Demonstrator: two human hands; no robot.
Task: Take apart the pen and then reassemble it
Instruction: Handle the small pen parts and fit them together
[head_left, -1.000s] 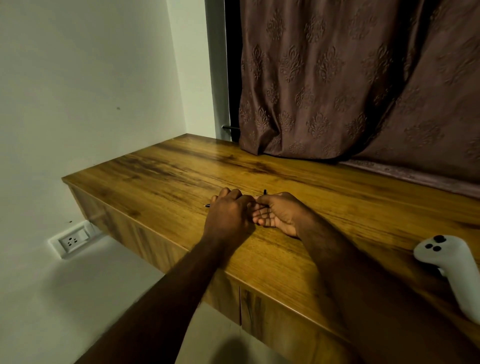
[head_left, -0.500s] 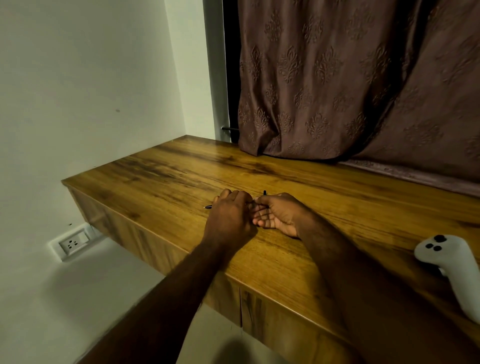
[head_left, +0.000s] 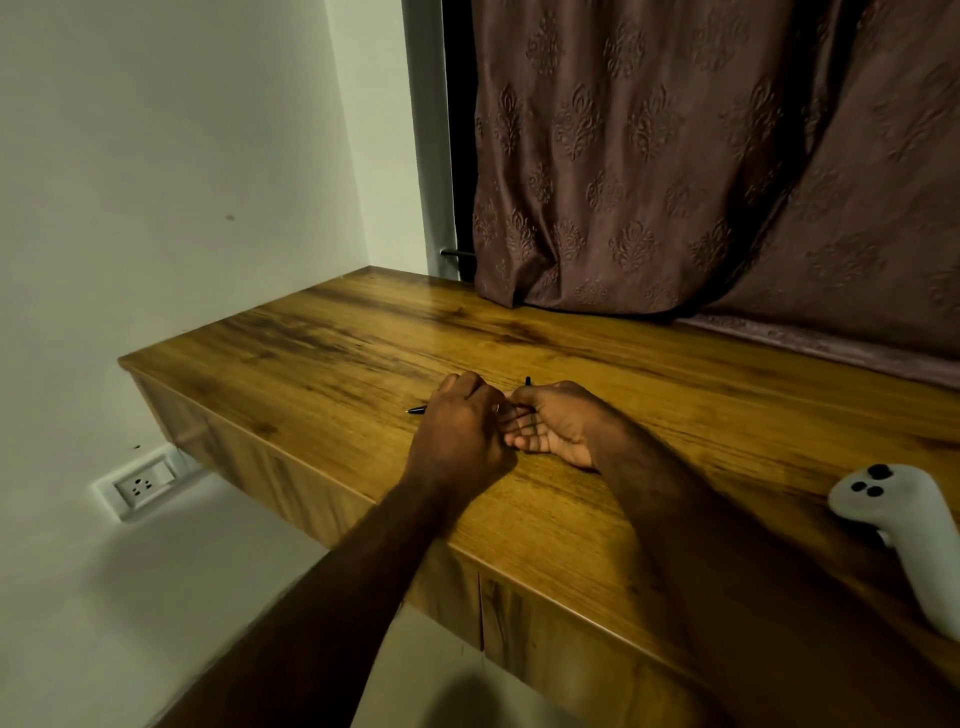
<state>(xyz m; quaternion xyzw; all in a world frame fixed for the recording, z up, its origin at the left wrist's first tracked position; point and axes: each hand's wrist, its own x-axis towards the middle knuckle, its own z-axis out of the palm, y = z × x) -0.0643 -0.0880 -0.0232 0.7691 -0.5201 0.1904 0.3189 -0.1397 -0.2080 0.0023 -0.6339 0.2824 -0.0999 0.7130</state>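
Note:
Both hands meet over the middle of the wooden desk (head_left: 322, 343). My left hand (head_left: 460, 434) is curled, back up, around a dark pen part whose pointed tip (head_left: 415, 410) sticks out to the left just above the wood. My right hand (head_left: 558, 423) lies palm up beside it, thumb and fingers pinching another dark pen piece; its end (head_left: 528, 381) pokes up behind the fingers. The fingertips of the two hands touch. Most of the pen is hidden inside the hands.
A white handheld controller (head_left: 906, 525) lies at the desk's right front edge. A brown patterned curtain (head_left: 675, 171) hangs at the back and rests on the desk. A wall socket (head_left: 143, 486) sits low on the left wall.

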